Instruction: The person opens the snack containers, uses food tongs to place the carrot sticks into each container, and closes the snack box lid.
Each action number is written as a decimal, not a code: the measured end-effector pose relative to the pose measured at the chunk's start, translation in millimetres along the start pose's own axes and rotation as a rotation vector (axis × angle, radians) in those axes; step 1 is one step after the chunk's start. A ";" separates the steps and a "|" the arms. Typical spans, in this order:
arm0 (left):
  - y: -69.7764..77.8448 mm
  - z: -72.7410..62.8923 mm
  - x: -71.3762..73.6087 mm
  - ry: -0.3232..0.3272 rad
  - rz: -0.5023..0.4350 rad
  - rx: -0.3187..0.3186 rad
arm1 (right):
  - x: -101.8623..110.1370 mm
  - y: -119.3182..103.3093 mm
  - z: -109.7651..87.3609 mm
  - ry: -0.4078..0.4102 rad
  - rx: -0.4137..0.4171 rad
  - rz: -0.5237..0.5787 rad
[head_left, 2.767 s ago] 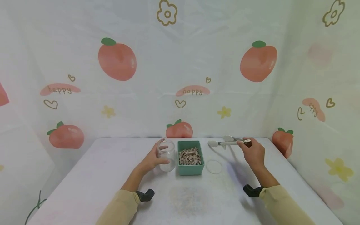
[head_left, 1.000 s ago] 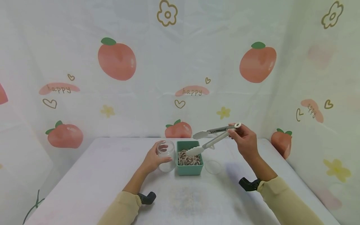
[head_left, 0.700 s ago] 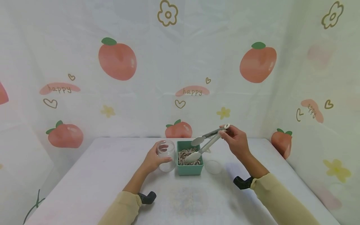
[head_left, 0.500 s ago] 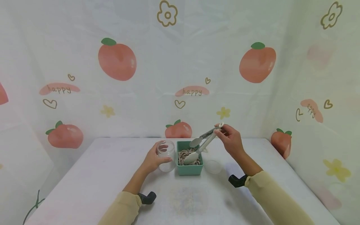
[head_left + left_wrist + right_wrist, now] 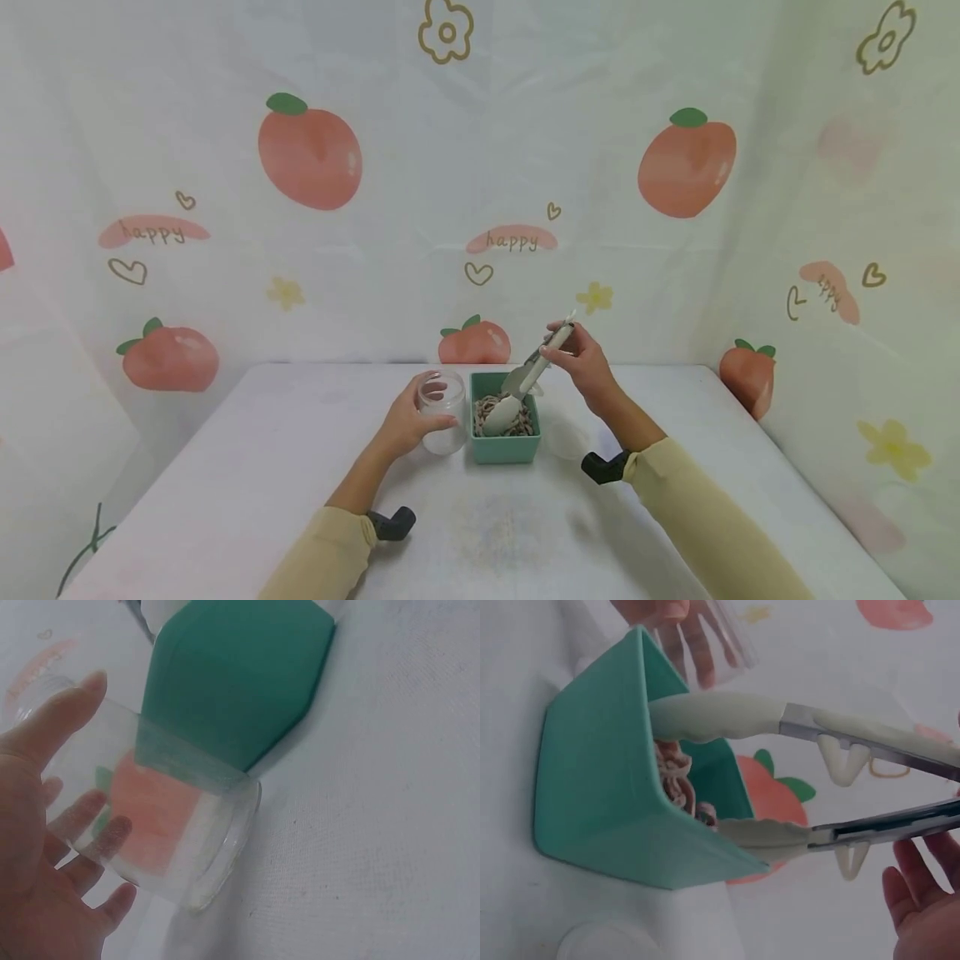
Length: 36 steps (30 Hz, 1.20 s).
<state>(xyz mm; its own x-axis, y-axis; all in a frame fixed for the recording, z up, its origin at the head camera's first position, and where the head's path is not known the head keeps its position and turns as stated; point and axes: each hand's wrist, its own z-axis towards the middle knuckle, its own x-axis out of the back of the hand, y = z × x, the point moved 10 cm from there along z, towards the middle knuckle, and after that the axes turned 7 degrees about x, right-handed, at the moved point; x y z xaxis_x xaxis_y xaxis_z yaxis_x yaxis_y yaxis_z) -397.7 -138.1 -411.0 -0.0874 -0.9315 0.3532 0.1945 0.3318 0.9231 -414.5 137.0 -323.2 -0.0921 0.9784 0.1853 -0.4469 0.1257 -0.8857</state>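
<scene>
My left hand [image 5: 403, 425] holds a clear jar [image 5: 444, 433] upright, thumb on the near side and fingers round the back. The jar's mouth is uncovered and nothing shows inside. Right beside it stands a green rectangular box [image 5: 506, 451] with tangled greyish-brown strips [image 5: 675, 780] in it. From the right, my right hand [image 5: 588, 371] grips a pair of tongs [image 5: 534, 373] by the handles, slanting down into the box. In the right wrist view the pale tong heads are spread apart, dipping inside the box at the strips; their tips are partly hidden by its wall.
A round translucent lid [image 5: 604, 946] lies flat on the white table [image 5: 495, 533], right of the box. Behind stands a white cloth backdrop [image 5: 405, 275] printed with peaches. A dark green cord [image 5: 94, 542] hangs at the far left.
My right hand has lifted the tongs from the table's right side and carried them left, tilting the heads down into the box. The left hand stays at the jar.
</scene>
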 end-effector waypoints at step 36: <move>-2.2 1.3 0.7 -0.004 0.010 0.039 | -7.0 20.0 -9.1 -0.346 0.001 -0.019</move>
<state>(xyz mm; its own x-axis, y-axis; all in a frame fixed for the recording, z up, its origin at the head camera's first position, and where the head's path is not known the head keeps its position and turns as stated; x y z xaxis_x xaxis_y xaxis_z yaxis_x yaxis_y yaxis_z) -399.5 -139.3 -412.6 -0.0900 -0.9274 0.3632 0.1573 0.3469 0.9246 -414.7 134.1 -346.1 -0.3798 0.8621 0.3356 -0.4524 0.1434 -0.8802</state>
